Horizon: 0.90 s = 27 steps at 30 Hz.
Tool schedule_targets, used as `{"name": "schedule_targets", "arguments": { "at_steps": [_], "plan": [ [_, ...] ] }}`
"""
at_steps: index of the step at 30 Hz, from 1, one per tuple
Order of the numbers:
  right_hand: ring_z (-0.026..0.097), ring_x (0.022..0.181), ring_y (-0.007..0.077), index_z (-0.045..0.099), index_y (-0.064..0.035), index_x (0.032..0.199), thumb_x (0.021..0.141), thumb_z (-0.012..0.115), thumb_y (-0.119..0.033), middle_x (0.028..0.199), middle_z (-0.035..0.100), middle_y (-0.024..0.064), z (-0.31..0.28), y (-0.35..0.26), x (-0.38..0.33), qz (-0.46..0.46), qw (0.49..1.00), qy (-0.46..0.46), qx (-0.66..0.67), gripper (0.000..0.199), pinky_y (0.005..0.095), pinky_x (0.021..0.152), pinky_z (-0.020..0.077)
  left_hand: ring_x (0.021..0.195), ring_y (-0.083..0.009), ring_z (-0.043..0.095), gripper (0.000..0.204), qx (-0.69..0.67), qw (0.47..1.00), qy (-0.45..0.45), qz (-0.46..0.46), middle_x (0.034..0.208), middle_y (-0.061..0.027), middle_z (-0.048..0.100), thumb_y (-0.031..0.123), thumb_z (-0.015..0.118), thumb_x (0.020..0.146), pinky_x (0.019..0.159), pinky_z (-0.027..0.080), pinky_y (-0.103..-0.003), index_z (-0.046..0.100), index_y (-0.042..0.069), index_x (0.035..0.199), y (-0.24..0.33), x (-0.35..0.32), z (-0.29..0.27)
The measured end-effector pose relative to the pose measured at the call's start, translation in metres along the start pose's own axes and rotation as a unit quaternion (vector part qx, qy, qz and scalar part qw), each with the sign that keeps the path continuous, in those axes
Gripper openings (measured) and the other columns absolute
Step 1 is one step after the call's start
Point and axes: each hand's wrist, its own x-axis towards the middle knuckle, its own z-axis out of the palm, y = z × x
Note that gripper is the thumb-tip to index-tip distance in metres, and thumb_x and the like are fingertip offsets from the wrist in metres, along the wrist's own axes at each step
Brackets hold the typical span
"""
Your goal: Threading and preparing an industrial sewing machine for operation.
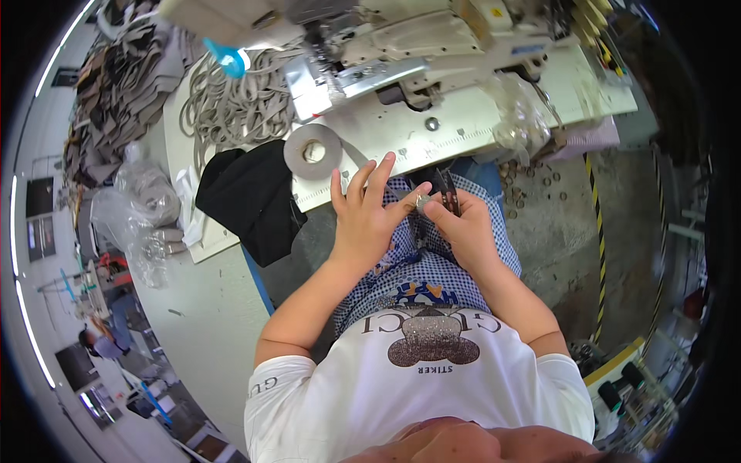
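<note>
My left hand (364,212) and my right hand (463,228) meet over my lap in front of the sewing machine table (401,147). My left thumb and forefinger pinch a small grey piece (423,202) at the end of a grey strap that runs from the grey tape roll (312,151) on the table. The other left fingers are spread. My right hand grips small black thread snips (446,187), their blades pointing up beside the grey piece.
A white industrial sewing machine (401,38) stands on the table. A black cloth (247,197) hangs off the table's left edge. Grey cords (231,104) are heaped behind it. Clear plastic bags (147,204) lie left. Another person (104,339) stands far left.
</note>
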Motion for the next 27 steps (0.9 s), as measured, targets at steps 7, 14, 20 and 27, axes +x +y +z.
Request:
{"name": "schedule_targets", "arguments": {
  "at_steps": [7, 14, 20, 27],
  "plan": [
    [0.039, 0.047, 0.0014, 0.059, -0.0023, 0.081, 0.081, 0.063, -0.010, 0.057, 0.048, -0.0056, 0.045, -0.011, 0.027, -0.046, 0.999, 0.011, -0.007, 0.008, 0.0170, 0.042, 0.0278, 0.101, -0.0189, 0.049, 0.044, 0.019, 0.996, 0.070, 0.054, 0.114, -0.0004, 0.054, 0.005, 0.058, 0.071, 0.093, 0.032, -0.043, 0.064, 0.029, 0.107, -0.045, 0.006, -0.008],
    [0.039, 0.045, 0.0031, 0.058, -0.0021, 0.084, 0.082, 0.062, -0.008, 0.058, 0.049, -0.0029, 0.052, -0.020, 0.040, -0.038, 0.997, 0.026, 0.062, 0.007, 0.0177, 0.041, 0.0278, 0.094, -0.0192, 0.052, 0.031, -0.017, 0.989, 0.145, 0.039, 0.100, -0.0008, 0.059, 0.004, 0.058, 0.071, 0.087, 0.035, -0.039, 0.064, 0.016, 0.099, -0.093, 0.010, 0.010],
    [0.037, 0.044, 0.0042, 0.056, -0.0034, 0.087, 0.084, 0.060, -0.007, 0.063, 0.050, -0.0012, 0.058, -0.015, 0.053, -0.034, 0.985, 0.036, 0.164, 0.006, 0.0182, 0.041, 0.0273, 0.094, -0.0208, 0.055, 0.027, -0.318, 0.922, 0.063, -0.211, 0.103, -0.0042, 0.061, 0.002, 0.054, 0.078, 0.084, 0.041, -0.034, 0.061, 0.007, 0.104, -0.095, 0.037, 0.014],
    [0.037, 0.046, 0.0043, 0.055, -0.0042, 0.090, 0.083, 0.061, -0.006, 0.064, 0.049, -0.0021, 0.072, -0.007, 0.065, -0.064, 0.983, 0.004, 0.175, 0.010, 0.0181, 0.042, 0.0275, 0.101, -0.0160, 0.056, 0.032, -0.736, 0.637, -0.043, -0.225, 0.111, -0.0147, 0.059, 0.007, 0.041, 0.090, 0.088, 0.044, -0.028, 0.049, -0.008, 0.117, -0.079, 0.053, -0.002]
  ]
}}
